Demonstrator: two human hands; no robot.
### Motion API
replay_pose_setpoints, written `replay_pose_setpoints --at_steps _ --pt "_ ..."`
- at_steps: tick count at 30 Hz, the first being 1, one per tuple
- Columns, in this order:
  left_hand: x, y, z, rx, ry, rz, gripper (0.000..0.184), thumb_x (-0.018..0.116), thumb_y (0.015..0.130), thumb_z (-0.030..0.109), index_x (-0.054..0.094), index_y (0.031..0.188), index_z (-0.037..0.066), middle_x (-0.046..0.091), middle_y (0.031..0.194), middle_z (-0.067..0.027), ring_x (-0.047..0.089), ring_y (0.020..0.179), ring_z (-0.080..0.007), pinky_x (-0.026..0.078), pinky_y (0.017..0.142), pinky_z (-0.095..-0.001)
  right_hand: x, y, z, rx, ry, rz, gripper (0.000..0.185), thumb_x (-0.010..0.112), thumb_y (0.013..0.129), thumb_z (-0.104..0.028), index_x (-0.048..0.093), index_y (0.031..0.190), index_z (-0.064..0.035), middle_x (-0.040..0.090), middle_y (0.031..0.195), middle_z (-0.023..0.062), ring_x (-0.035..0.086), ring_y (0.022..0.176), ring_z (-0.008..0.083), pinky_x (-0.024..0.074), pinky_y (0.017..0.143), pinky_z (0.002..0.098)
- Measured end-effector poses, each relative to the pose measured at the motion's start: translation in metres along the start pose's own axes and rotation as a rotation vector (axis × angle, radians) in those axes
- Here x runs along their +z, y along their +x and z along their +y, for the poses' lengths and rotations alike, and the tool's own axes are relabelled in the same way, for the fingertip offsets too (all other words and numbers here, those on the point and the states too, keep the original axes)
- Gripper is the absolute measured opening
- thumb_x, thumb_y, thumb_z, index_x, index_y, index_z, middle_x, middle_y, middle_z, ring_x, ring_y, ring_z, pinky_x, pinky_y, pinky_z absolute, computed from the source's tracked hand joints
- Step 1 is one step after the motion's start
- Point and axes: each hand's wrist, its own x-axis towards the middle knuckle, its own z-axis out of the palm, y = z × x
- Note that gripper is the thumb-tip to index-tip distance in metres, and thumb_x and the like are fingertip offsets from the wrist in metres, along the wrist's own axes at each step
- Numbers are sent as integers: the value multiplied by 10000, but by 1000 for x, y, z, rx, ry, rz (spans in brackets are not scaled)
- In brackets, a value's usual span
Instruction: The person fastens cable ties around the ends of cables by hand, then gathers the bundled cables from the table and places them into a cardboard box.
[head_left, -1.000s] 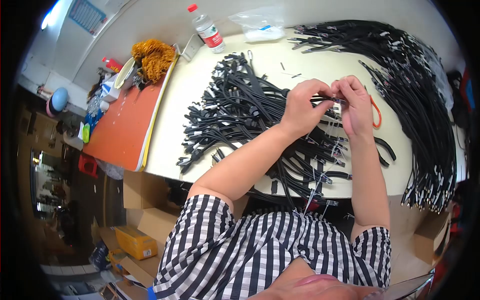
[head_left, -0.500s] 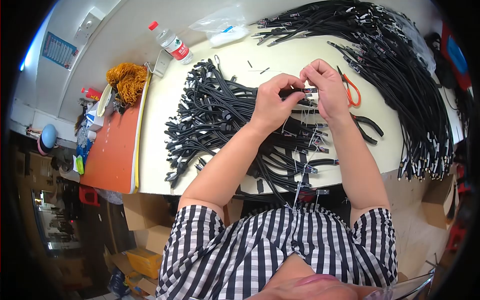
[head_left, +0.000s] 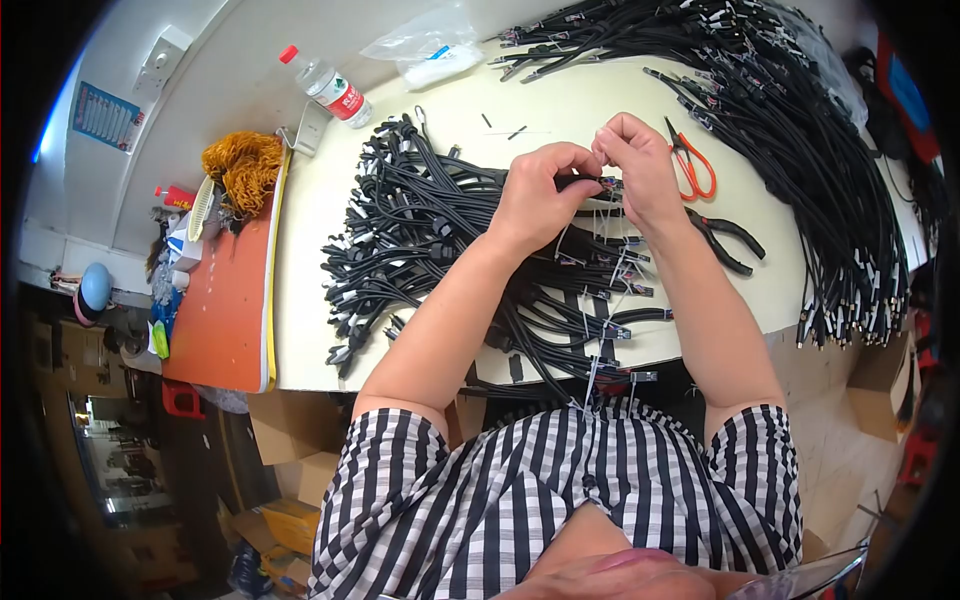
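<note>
My left hand (head_left: pixel 537 197) is closed on a black cable (head_left: pixel 580 182), thumb and fingers pinched near its end. A small connector (head_left: pixel 610 186) with coloured wires sticks out toward the right. Close beside it my right hand (head_left: pixel 648 178) is closed in a pinch, fingertips almost touching the left ones; what it grips is too small to make out. Beneath both hands lies a bundle of black cables (head_left: pixel 410 250), their connector ends pointing right. Thin white ties (head_left: pixel 595 370) hang among those ends.
Orange-handled scissors (head_left: pixel 697 175) and black-handled pliers (head_left: pixel 730 240) lie right of my right hand. A large heap of black cables (head_left: pixel 790 160) covers the table's right side. A water bottle (head_left: pixel 335 92), a plastic bag (head_left: pixel 430 60) and an orange board (head_left: pixel 225 300) are to the left.
The whole view has shifted slightly. Both hands stay together at the connector, with the right fingers slightly changed in position. The left hand still grips the cable.
</note>
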Motion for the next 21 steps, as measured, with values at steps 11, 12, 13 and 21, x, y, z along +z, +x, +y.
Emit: replay_pose_setpoints --at_steps 11,12,13,21 --pt "2 3 -5 -98 25 -37 221 690 765 -41 665 977 20 686 921 -61 633 836 -123 499 757 -259 -12 10 -11 9 -194 -19 122 604 884 -118 604 782 -52 595 725 -4 490 691 68 378 680 228" --pt "-1 8 1 89 117 61 240 693 754 -32 664 985 26 671 985 -91 630 910 -180 493 819 -297 -15 12 -18 -33 -219 15 124 591 895 -142 632 820 -52 621 764 -8 492 714 62 374 693 226" --pt "-5 10 8 276 208 159 259 697 743 -23 663 993 33 656 1049 -121 626 984 -236 487 882 -335 -17 14 -24 -73 -244 50 148 578 905 -165 660 857 -52 648 803 -13 494 737 57 370 705 224" --pt "-98 -9 92 636 -254 601 204 550 942 85 631 1073 -49 663 1018 -119 567 782 -109 436 692 -231 -56 -7 -143 -544 150 38 216 493 983 -82 612 1074 74 638 1066 160 546 872 128 432 773 231"
